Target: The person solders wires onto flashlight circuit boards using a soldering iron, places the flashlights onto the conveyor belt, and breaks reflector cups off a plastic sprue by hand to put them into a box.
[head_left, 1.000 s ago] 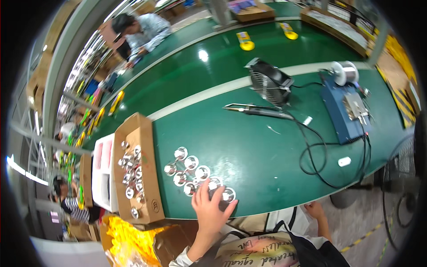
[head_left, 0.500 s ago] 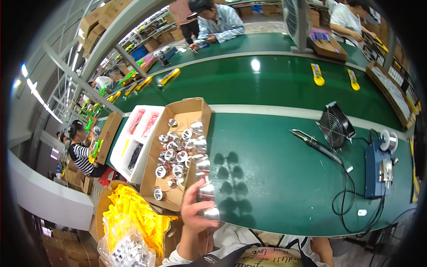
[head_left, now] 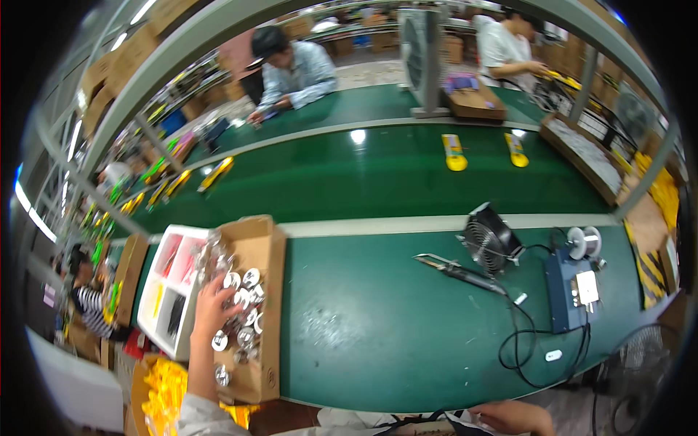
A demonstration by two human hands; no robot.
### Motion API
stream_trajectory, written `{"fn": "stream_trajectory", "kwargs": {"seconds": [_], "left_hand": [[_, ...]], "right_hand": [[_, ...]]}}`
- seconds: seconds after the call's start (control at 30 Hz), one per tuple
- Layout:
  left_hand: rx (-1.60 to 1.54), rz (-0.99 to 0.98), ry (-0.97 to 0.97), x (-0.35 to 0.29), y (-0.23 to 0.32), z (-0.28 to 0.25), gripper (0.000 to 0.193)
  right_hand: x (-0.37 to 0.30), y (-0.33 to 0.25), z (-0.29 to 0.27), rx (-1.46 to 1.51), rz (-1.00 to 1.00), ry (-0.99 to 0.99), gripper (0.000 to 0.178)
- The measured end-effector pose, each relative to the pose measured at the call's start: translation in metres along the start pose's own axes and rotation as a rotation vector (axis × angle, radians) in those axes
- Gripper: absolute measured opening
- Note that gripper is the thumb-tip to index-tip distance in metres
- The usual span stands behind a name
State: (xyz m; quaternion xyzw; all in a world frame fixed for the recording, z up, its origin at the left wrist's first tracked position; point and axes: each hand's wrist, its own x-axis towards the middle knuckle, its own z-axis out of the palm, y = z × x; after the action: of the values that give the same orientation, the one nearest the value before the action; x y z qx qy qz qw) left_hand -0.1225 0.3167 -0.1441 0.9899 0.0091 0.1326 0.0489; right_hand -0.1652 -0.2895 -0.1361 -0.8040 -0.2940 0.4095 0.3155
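Observation:
My left hand (head_left: 211, 309) is over the left side of an open cardboard box (head_left: 270, 291), its fingers curled. A row of shiny silver reflector cups (head_left: 212, 256), blurred by motion, reaches beyond the fingers and appears to be in their grip. Beneath and beside the hand, several loose silver reflector cups (head_left: 251, 277) with white rims lie in the box. Low at the bottom edge, my right hand (head_left: 512, 418) is near my body, off the table; its fingers are not clear enough to read.
Left of the box stands a white foam tray (head_left: 156, 330) with compartments; yellow parts (head_left: 166, 389) fill a carton below. A soldering iron (head_left: 462, 272), black fan (head_left: 488, 238), blue soldering unit (head_left: 571, 291) and cables occupy the right. Yellow pieces (head_left: 454, 154) lie on the green belt beyond.
My left hand has moved left and away from me with the silver cups, from the box's near right edge to above its left side. The view has swung to the right.

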Motion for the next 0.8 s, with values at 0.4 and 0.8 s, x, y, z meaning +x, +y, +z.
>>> {"fn": "stream_trajectory", "kwargs": {"seconds": [0.4,0.8], "left_hand": [[-0.376,0.06,0.084,0.088,0.166,-0.053,0.026],[-0.5,0.272,-0.177,0.345,0.352,0.165,0.032]], "right_hand": [[0.016,-0.043,-0.119,0.084,0.053,0.618,0.019],[0.092,-0.01,0.011,0.473,0.193,1.058,0.01]]}}
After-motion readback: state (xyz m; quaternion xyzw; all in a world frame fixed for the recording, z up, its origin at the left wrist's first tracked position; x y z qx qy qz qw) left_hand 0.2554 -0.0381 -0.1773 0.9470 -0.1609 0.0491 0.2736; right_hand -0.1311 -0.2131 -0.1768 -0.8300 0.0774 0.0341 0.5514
